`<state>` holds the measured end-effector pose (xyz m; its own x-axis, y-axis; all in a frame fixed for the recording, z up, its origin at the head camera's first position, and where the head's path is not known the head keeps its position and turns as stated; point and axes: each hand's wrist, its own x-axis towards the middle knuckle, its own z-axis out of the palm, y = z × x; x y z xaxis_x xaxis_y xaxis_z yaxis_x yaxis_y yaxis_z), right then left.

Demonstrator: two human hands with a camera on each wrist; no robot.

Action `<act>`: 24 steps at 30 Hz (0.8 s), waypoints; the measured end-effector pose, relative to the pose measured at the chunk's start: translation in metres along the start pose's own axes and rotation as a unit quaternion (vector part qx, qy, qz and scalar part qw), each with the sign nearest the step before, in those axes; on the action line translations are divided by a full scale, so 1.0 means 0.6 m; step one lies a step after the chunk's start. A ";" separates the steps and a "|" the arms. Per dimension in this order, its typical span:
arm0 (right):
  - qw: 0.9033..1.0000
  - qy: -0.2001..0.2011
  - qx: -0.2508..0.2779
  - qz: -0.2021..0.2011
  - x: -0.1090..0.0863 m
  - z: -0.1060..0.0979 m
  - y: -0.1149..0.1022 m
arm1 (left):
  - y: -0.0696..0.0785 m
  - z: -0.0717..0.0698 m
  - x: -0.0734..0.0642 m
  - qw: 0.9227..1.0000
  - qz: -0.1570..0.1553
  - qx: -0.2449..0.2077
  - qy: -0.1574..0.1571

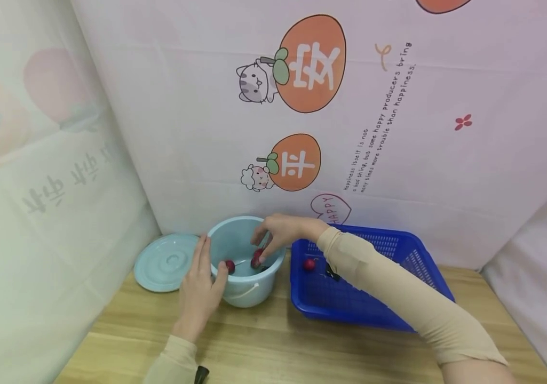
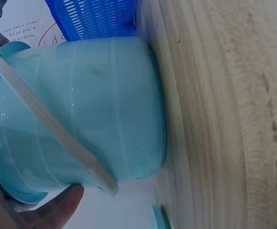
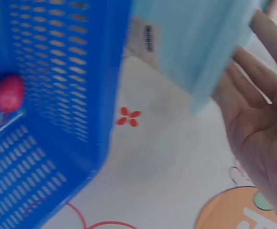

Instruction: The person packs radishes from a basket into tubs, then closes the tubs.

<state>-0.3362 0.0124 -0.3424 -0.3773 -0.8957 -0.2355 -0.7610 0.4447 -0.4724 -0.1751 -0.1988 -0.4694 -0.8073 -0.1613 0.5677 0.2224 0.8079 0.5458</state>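
A light blue bucket (image 1: 249, 293) with a white handle (image 2: 52, 124) stands upright on the table. My left hand (image 1: 202, 290) rests against its left side, fingers straight along the rim and thumb at the near edge. From the right, my right hand (image 1: 285, 232) reaches over the rim into the bucket, thumb and fingers spread apart. Dark red cherries (image 1: 256, 261) lie right at its thumb tip, inside the bucket. Another cherry (image 1: 230, 267) sits near my left thumb. In the right wrist view the fingers (image 3: 253, 67) hang over the rim, their tips hidden.
Right of the bucket is a blue slotted basket (image 1: 311, 309) holding a red cherry (image 1: 309, 264) with a stem; my right forearm crosses above it. A light blue lid (image 1: 163, 264) lies on the wooden table (image 1: 254, 352) at left. Printed cloth (image 1: 196, 133) hangs behind.
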 end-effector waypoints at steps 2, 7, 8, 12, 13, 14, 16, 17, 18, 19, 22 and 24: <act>1.000 -0.004 0.012 0.014 -0.003 -0.005 -0.004 | 0.000 0.000 0.001 1.000 0.003 0.001 0.000; 0.999 0.001 0.039 0.015 -0.014 -0.013 -0.003 | -0.001 0.002 0.000 1.000 0.004 0.004 0.000; 0.999 0.005 0.044 0.012 -0.015 -0.013 -0.001 | -0.001 0.002 0.000 1.000 0.003 0.004 -0.001; 0.998 0.013 0.057 -0.004 -0.018 -0.012 0.005 | 0.001 0.001 0.002 1.000 0.002 0.005 0.000; 0.998 0.016 0.061 -0.007 -0.018 -0.012 0.007 | 0.002 0.000 0.002 1.000 0.001 0.004 -0.001; 0.998 0.021 0.066 -0.011 -0.018 -0.011 0.009 | 0.002 0.000 0.002 1.000 0.001 0.003 -0.002; 0.996 0.033 0.079 -0.023 -0.018 -0.006 0.014 | 0.002 -0.001 0.003 1.000 0.001 0.002 -0.001; 0.995 0.041 0.089 -0.030 -0.018 -0.003 0.018 | 0.001 -0.001 0.002 1.000 0.000 0.002 0.000; 0.993 0.050 0.099 -0.038 -0.019 0.001 0.021 | 0.001 -0.001 0.002 1.000 -0.001 0.002 0.000; 0.991 0.059 0.110 -0.046 -0.020 0.006 0.025 | 0.000 -0.001 0.002 1.000 0.000 0.002 0.001; 0.980 0.081 0.168 -0.066 -0.027 0.021 0.040 | -0.001 0.000 0.001 1.000 0.002 0.003 0.002; 0.971 0.096 0.209 -0.069 -0.034 0.029 0.050 | -0.002 0.001 0.000 1.000 0.004 0.004 0.002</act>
<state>-0.3420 0.0442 -0.3664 -0.4080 -0.9130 -0.0021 -0.5463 0.2459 -0.8007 -0.1755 -0.1992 -0.4704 -0.8029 -0.1567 0.5751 0.2254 0.8133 0.5363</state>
